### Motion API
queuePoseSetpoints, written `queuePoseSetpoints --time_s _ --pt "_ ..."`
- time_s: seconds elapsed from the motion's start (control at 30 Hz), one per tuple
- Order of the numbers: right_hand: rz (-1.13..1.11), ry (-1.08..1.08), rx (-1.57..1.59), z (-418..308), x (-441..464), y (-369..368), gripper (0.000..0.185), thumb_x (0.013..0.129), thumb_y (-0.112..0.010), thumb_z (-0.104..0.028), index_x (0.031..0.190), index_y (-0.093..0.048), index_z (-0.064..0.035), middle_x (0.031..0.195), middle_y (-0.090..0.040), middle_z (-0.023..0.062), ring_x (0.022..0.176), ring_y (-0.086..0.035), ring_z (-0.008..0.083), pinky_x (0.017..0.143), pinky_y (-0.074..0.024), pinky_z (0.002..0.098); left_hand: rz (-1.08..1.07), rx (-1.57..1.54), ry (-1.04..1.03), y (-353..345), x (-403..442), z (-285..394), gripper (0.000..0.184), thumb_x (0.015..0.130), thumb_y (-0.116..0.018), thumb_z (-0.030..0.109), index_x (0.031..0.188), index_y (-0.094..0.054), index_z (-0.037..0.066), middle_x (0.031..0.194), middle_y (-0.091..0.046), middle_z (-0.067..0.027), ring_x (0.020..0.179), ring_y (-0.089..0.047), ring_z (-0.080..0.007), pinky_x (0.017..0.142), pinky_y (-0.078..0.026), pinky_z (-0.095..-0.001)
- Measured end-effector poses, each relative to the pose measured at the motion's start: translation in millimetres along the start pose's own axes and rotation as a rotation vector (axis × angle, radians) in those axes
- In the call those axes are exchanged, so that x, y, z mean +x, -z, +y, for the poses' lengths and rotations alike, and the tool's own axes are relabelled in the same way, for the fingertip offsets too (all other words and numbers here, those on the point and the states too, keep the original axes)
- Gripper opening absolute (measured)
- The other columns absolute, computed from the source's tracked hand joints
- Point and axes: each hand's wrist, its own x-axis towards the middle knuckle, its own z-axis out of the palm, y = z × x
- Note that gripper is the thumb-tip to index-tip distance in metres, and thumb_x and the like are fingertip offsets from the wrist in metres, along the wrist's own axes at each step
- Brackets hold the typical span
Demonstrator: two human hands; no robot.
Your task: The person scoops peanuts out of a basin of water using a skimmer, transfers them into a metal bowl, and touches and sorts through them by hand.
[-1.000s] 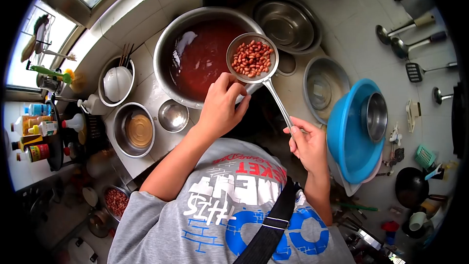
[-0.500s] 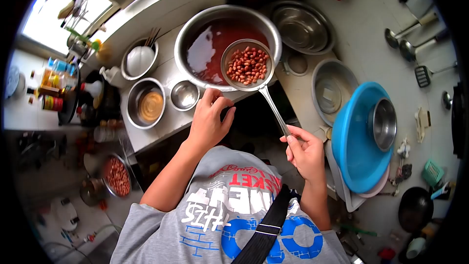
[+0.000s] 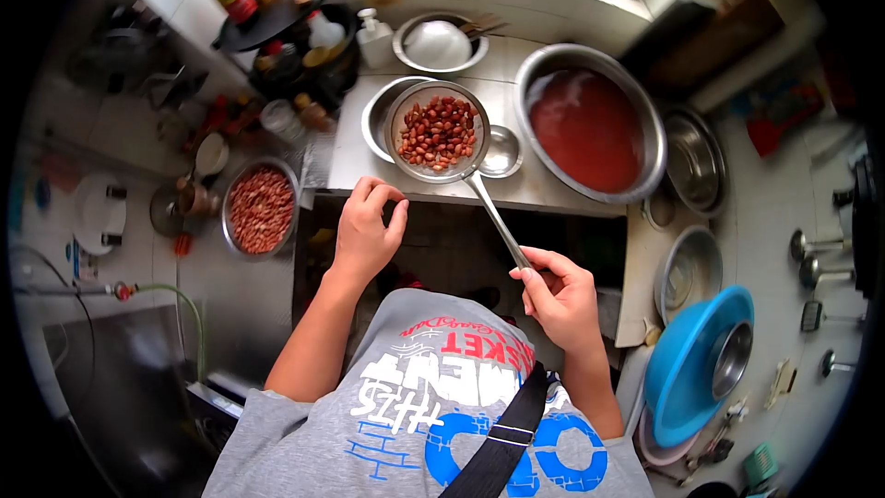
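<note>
My right hand (image 3: 558, 300) is closed round the metal handle of a round strainer (image 3: 498, 221). Reddish-brown peanuts (image 3: 438, 132) fill the strainer's bowl, held level over the counter's front part. Beneath it, a steel bowl (image 3: 376, 124) is partly covered. A small steel bowl (image 3: 502, 152) sits just right of the strainer. My left hand (image 3: 369, 231) hovers in front of the counter edge, fingers loosely bent and thumb apart, with nothing visible in it. To the right stands a large steel basin (image 3: 653, 143) of red liquid (image 3: 587, 129).
A bowl of peanuts (image 3: 261, 209) stands on the left-hand surface. Behind are a bowl with a white rounded thing (image 3: 438, 44) and a pump bottle (image 3: 373, 37). On the right are nested steel basins (image 3: 696, 161) and a blue basin (image 3: 687, 369). Utensils hang on the right wall.
My view has turned left. The strainer with peanuts has moved left, away from above the basin of red liquid to over the smaller bowls. My left hand stays beside it.
</note>
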Motion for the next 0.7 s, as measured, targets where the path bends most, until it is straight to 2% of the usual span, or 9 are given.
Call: queuePoseSetpoints --time_s 0.07,0.2,0.23,0.33,0.37,0.47,0.5,0.6,0.7 --pt "-0.062 0.03 -0.052 -2.9 11.5 -39.4 0.026 0.098 -0.063 0.004 0.123 -0.068 0.0076 0.094 -0.074 0.0096 0.06 -0.06 0.0062 0.053 -0.0484 0.0221 0.007 0.011 0.126 33.6 -11.9 -26.3 0.011 0.087 -0.074 0.007 0.093 -0.068 0.001 0.1 -0.063 -0.0151 0.09 -0.065 -0.0363 0.077 -0.053 -0.0438" --pt "-0.153 0.09 -0.177 -3.0 30.6 -129.4 0.023 0.098 -0.063 0.004 0.12 -0.069 0.007 0.093 -0.073 0.0083 0.06 -0.061 0.0064 0.053 -0.0487 0.0226 -0.032 0.134 0.242 94.9 -55.8 -95.0 0.017 0.089 -0.075 0.017 0.097 -0.07 0.003 0.101 -0.064 -0.0146 0.094 -0.066 -0.0365 0.083 -0.053 -0.0458" --pt "-0.153 0.112 -0.228 1.3 32.8 -154.4 0.022 0.097 -0.064 0.005 0.118 -0.069 0.006 0.093 -0.072 0.0081 0.063 -0.063 0.0072 0.055 -0.0495 0.0228 -0.12 0.2 0.304 113.6 -70.3 -112.1 0.024 0.09 -0.075 0.024 0.101 -0.071 0.003 0.105 -0.065 -0.0142 0.1 -0.066 -0.0367 0.089 -0.052 -0.047" --pt "-0.191 0.264 -0.401 17.1 41.6 -221.2 0.022 0.095 -0.065 0.006 0.117 -0.069 0.0052 0.092 -0.07 0.0086 0.067 -0.065 0.0087 0.058 -0.0505 0.0234 -0.249 0.292 0.464 156.6 -113.4 -169.7 0.029 0.09 -0.076 0.026 0.105 -0.071 0.003 0.109 -0.066 -0.0146 0.106 -0.065 -0.0366 0.093 -0.052 -0.0466" --pt "-0.198 0.297 -0.424 19.7 44.3 -243.0 0.021 0.094 -0.066 0.007 0.115 -0.068 0.0044 0.09 -0.068 0.0111 0.071 -0.066 0.0144 0.061 -0.0518 0.0264 -0.244 0.302 0.502 168.6 -129.2 -186.7 0.03 0.09 -0.075 0.027 0.107 -0.071 0.002 0.111 -0.066 -0.015 0.107 -0.065 -0.0369 0.094 -0.052 -0.0468" --pt "-0.226 0.565 -0.621 24.8 57.6 -290.2 0.02 0.092 -0.066 0.009 0.112 -0.066 0.0047 0.089 -0.065 0.0142 0.072 -0.067 0.0212 0.062 -0.0524 0.0299 -0.232 0.333 0.591 202.7 -155.9 -222.6 0.036 0.091 -0.074 0.029 0.112 -0.072 0.0 0.116 -0.066 -0.0161 0.11 -0.064 -0.0379 0.097 -0.051 -0.0473" --pt "-0.226 0.577 -0.676 21.5 58.3 -303.5 0.02 0.091 -0.066 0.01 0.111 -0.064 0.0046 0.091 -0.063 0.0164 0.074 -0.066 0.0259 0.064 -0.0532 0.0327 -0.31 0.312 0.712 211.4 -160.7 -229.8 0.039 0.09 -0.074 0.029 0.118 -0.072 0.001 0.123 -0.063 -0.0204 0.116 -0.062 -0.0391 0.102 -0.049 -0.0493" --pt "-0.224 0.611 -0.759 24.6 63.6 -330.7 0.021 0.092 -0.066 0.01 0.111 -0.064 0.0045 0.094 -0.064 0.0167 0.073 -0.067 0.0263 0.065 -0.0541 0.0339 -0.247 0.319 0.707 219.9 -178.2 -247.5 0.037 0.091 -0.073 0.03 0.113 -0.072 0.001 0.117 -0.066 -0.018 0.111 -0.064 -0.0395 0.098 -0.052 -0.0481" --pt "-0.207 0.654 -0.826 31.5 70.4 -347.3 0.02 0.092 -0.065 0.01 0.112 -0.064 0.004 0.096 -0.064 0.017 0.072 -0.066 0.0272 0.062 -0.054 0.0343 -0.237 0.265 0.739 223.8 -178.0 -251.8 0.036 0.092 -0.072 0.031 0.113 -0.072 0.001 0.118 -0.065 -0.0183 0.111 -0.064 -0.0393 0.098 -0.051 -0.0481"
